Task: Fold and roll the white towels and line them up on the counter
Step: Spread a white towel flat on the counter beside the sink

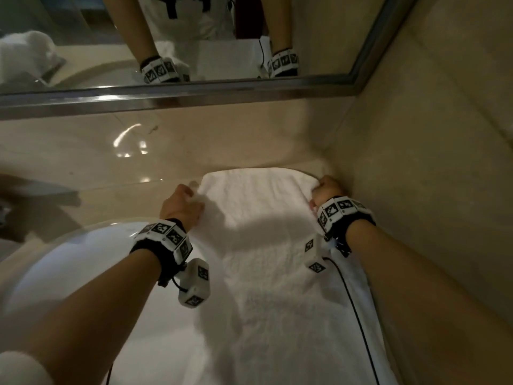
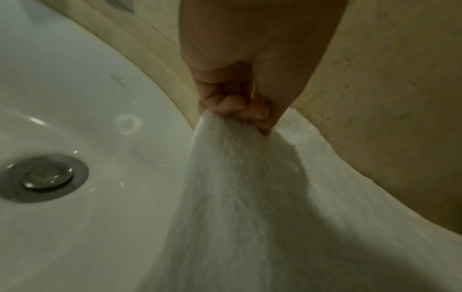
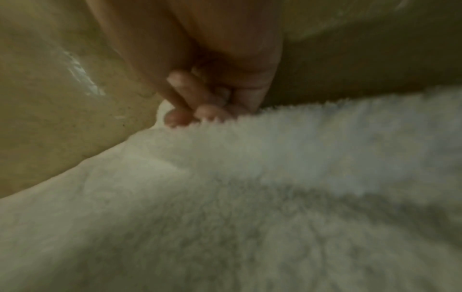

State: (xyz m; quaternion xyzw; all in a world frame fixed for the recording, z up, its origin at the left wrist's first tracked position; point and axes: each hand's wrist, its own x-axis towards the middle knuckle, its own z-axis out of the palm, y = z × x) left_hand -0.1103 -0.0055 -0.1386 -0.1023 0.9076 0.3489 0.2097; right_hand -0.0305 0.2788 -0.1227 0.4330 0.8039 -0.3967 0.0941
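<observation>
A white towel (image 1: 263, 245) lies lengthwise on the beige counter (image 1: 138, 173), its far end close to the corner by the side wall. My left hand (image 1: 184, 202) pinches the far left corner of the towel (image 2: 237, 177), fingers (image 2: 235, 106) curled round the cloth. Over at the far right corner my right hand (image 1: 324, 188) grips the towel (image 3: 250, 197) next to the wall, fingers (image 3: 200, 112) curled on its edge. The near end of the towel runs out of the head view at the bottom.
A white sink basin (image 1: 69, 262) with a metal drain (image 2: 45, 177) sits left of the towel. A framed mirror (image 1: 194, 37) runs along the back and shows a white bundle of towel (image 1: 25, 54) at the left. The tiled side wall (image 1: 430, 162) closes the right.
</observation>
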